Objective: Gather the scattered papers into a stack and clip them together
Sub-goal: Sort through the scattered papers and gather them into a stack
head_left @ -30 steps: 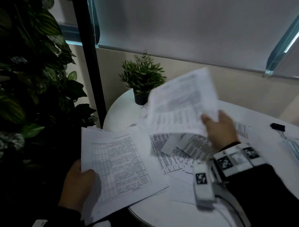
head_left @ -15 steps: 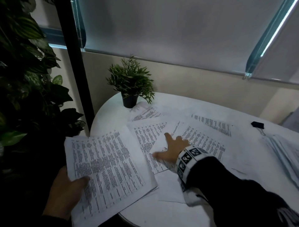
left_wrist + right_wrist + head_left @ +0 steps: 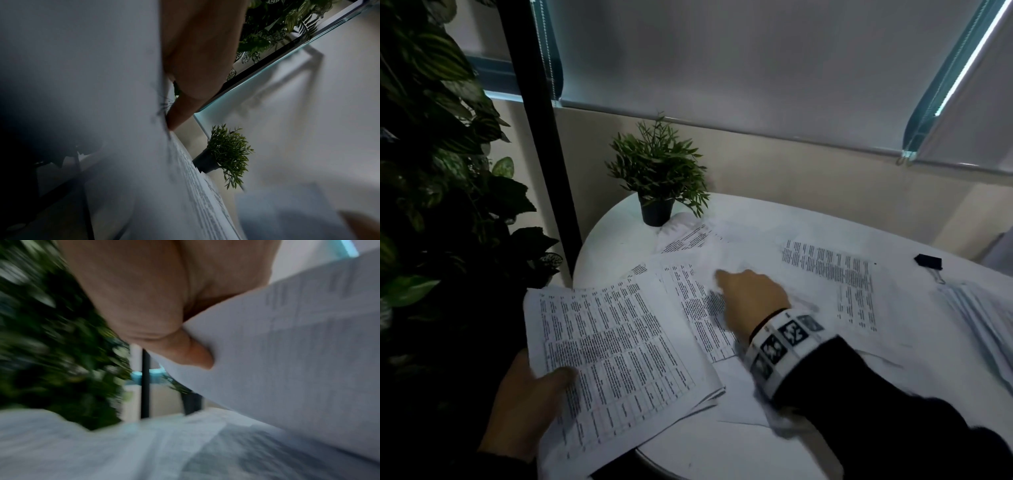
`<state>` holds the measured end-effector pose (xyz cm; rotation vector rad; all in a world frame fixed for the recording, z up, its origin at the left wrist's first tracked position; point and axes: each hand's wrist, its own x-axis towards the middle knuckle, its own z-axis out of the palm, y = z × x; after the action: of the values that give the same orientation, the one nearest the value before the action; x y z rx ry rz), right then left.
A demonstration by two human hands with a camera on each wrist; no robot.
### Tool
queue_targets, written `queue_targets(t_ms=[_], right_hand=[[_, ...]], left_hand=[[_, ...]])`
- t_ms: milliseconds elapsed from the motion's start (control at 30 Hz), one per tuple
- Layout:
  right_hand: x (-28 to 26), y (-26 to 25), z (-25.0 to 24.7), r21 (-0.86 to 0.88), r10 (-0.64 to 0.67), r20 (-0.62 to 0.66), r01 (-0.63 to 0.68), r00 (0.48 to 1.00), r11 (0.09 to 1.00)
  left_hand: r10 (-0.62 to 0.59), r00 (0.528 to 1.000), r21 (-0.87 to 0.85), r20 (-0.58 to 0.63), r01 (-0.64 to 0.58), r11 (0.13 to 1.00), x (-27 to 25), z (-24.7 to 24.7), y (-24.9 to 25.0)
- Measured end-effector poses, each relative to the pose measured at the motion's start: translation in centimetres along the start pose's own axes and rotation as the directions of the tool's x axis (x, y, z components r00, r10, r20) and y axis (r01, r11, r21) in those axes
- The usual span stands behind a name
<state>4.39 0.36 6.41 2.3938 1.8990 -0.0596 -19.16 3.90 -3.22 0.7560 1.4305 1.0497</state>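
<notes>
My left hand [image 3: 527, 404] holds a gathered stack of printed papers [image 3: 619, 342] off the table's near left edge, thumb [image 3: 558, 373] on top. The left wrist view shows that thumb [image 3: 195, 65] pressed on the stack [image 3: 102, 113]. My right hand [image 3: 750, 298] is down on the loose sheets [image 3: 835, 274] in the middle of the round white table [image 3: 616, 240]. In the blurred right wrist view its thumb [image 3: 185, 353] pinches the edge of one sheet [image 3: 287, 353], which lifts off the papers beneath. A black binder clip [image 3: 928, 262] lies at the far right.
A small potted plant [image 3: 657, 178] stands at the table's back left, touching the farthest sheet. Another pile of papers [image 3: 979, 325] lies at the right edge. Large leafy plants [image 3: 431, 171] and a black post [image 3: 534, 137] stand to the left.
My right hand laid the sheet it carried onto the stack in my left hand. It then reached back to the loose papers and now pinches another sheet.
</notes>
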Motion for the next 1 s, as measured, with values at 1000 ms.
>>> queue_targets(t_ms=[1000], right_hand=[[2.1, 11.2, -0.2, 0.832, 0.744, -0.251, -0.256, 0.619, 0.493]], left_hand=[[0.097, 0.988, 0.197, 0.119, -0.119, 0.973, 0.2, -0.5, -0.6]])
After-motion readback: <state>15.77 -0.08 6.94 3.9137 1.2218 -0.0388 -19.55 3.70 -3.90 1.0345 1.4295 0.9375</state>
